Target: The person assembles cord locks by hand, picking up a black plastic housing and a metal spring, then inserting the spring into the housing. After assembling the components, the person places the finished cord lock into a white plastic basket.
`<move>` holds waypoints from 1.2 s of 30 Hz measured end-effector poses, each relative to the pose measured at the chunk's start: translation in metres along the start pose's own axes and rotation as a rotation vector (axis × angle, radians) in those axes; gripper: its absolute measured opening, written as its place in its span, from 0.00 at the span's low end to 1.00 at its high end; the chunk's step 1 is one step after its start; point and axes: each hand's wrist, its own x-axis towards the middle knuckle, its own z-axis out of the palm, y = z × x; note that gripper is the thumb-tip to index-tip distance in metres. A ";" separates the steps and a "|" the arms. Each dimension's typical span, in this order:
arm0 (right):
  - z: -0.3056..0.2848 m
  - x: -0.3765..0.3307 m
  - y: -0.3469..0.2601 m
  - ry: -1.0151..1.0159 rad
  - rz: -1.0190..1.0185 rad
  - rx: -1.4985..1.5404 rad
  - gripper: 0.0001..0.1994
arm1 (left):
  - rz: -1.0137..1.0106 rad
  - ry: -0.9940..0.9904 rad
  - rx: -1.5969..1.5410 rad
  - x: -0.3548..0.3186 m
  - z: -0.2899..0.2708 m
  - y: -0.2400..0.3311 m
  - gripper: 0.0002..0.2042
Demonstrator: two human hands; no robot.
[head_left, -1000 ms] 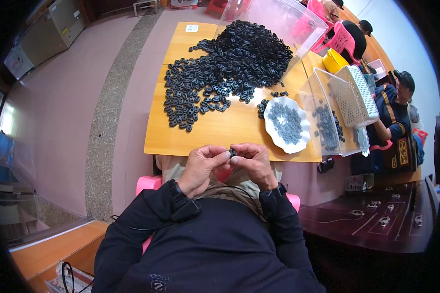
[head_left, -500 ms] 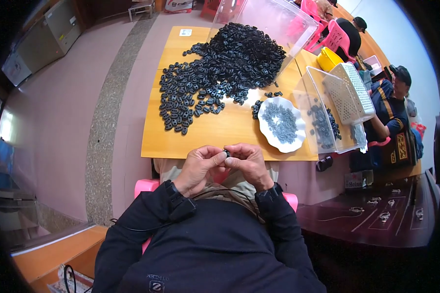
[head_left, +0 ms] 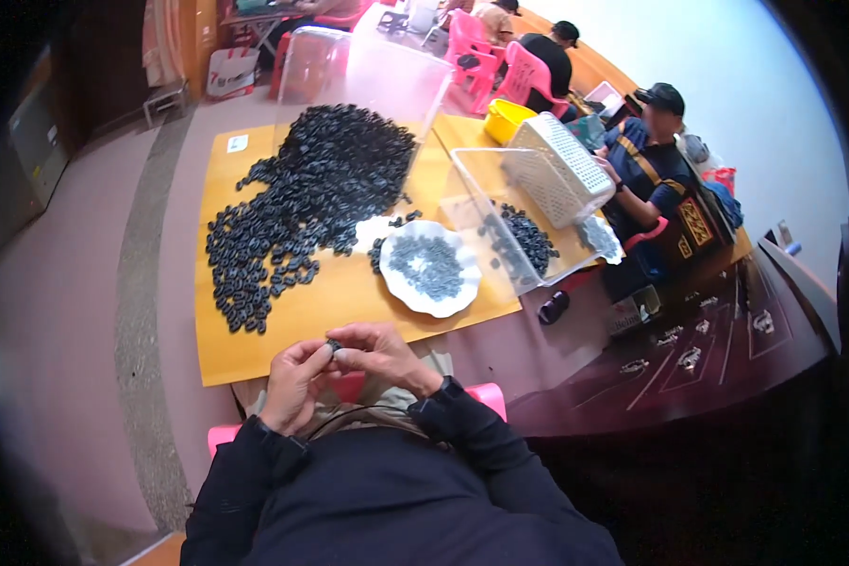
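Observation:
Just past the table's near edge, over my lap, my left hand and my right hand meet at the fingertips. Both pinch one small black plastic piece, mostly covered by the fingers. A large heap of similar black pieces, each with holes, spreads over the wooden table beyond my hands. A white scalloped dish stands just ahead of my right hand, holding many tiny greyish pieces.
A large clear bin lies tipped behind the heap. At right, another clear bin holds black pieces beside a white perforated basket and a yellow bowl. A co-worker sits beyond them. A dark glossy surface lies at right.
The whole view has turned and shifted, so the table and my hands appear farther left and lower. My hands keep the black piece pinched between them.

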 end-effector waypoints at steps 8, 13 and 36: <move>0.000 -0.001 -0.006 0.007 -0.393 -0.608 0.15 | -0.002 -0.048 0.075 0.001 0.005 -0.001 0.07; 0.004 -0.004 -0.008 0.081 -0.465 -0.807 0.16 | -0.041 -0.063 -0.002 0.005 -0.007 -0.009 0.07; -0.001 -0.010 -0.012 0.042 -0.452 -0.923 0.10 | -0.063 -0.070 0.102 0.000 0.001 -0.005 0.07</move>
